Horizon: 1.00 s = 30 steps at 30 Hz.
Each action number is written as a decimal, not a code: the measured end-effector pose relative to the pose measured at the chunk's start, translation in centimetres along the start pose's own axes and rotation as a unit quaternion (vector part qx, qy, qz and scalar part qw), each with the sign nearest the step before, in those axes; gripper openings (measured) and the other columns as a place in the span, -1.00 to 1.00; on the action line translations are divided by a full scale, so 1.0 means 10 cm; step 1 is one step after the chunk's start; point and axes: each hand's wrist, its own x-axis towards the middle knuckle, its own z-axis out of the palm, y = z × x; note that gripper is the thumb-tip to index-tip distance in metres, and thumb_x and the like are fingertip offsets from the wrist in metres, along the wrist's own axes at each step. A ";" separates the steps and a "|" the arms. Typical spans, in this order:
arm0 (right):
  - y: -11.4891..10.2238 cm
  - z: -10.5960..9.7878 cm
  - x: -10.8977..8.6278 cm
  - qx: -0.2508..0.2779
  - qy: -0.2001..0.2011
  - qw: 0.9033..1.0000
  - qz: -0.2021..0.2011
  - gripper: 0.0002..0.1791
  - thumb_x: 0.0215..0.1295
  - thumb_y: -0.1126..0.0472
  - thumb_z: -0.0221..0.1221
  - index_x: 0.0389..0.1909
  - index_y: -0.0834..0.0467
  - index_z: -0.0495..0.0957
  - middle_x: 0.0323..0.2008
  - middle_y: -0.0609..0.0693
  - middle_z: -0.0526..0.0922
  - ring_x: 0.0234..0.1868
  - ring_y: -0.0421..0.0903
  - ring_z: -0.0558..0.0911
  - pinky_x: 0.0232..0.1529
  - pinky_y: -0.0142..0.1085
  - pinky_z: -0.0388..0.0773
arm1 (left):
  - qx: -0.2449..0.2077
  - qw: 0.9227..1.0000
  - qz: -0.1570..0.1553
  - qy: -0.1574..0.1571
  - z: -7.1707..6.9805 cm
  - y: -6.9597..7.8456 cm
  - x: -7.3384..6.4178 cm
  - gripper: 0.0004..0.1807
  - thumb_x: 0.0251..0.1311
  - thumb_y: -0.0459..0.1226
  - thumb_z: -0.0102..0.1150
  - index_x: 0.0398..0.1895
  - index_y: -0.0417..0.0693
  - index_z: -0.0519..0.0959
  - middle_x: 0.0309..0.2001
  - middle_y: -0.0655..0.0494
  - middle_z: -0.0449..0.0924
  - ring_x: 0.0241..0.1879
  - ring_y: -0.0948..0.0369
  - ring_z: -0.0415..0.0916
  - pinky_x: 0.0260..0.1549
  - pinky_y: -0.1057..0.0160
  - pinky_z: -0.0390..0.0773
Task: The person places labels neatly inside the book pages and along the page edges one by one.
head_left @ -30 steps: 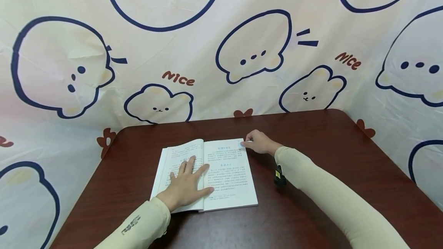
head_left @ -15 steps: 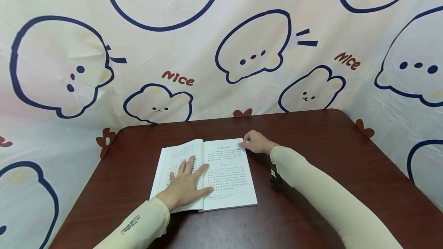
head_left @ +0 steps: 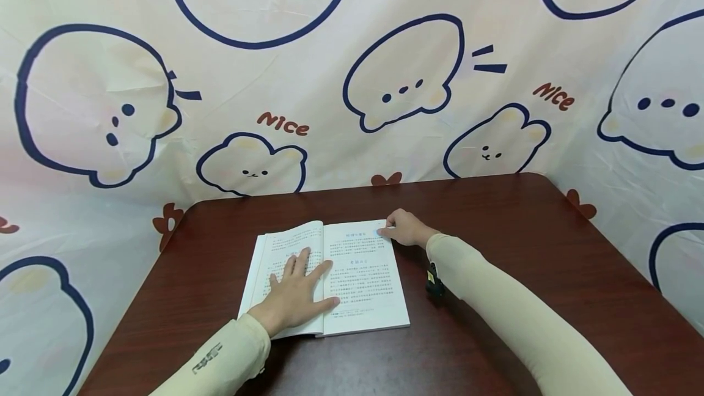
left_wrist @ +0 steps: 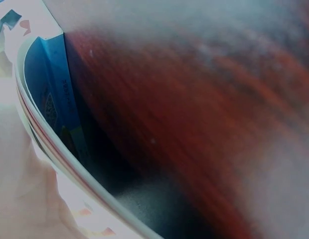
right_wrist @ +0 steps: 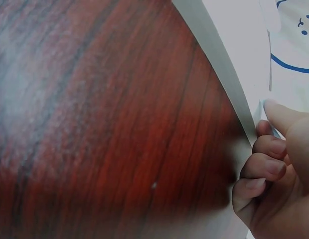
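Note:
An open book (head_left: 363, 289) with printed text lies on the dark wooden table. My left hand (head_left: 295, 298) rests spread over its left page, thumb and fingertips reaching across the spine. At the far right corner my right hand (head_left: 407, 228) pinches the page (head_left: 365, 246) between thumb and curled fingers. The right wrist view shows the thumb (right_wrist: 281, 117) on top of the paper and the other fingers folded in at its edge. Seen from the left wrist, the left half of the book bows up, with its blue cover (left_wrist: 52, 92) showing underneath.
The brown table (head_left: 495, 219) runs back to a cloth backdrop (head_left: 330, 90) printed with cartoon animals, which also encloses both sides. A small black device (head_left: 434, 281) hangs at the right sleeve's cuff.
My right hand has shifted slightly left and toward me at the page corner, its sleeve following. The left hand and the book stay in place.

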 end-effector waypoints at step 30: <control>-0.09 -0.01 0.02 -0.093 -0.007 0.991 0.093 -0.52 0.33 -0.14 0.29 -0.65 0.10 0.53 -0.72 -0.05 0.40 -0.58 -0.11 0.36 -0.44 -0.26 0.28 | 0.006 1.000 -0.001 -0.004 -0.01 0.01 0.00 -0.12 0.18 0.33 0.18 0.53 0.25 0.28 0.61 -0.27 -0.11 0.52 -0.43 -0.05 0.15 -0.70 0.07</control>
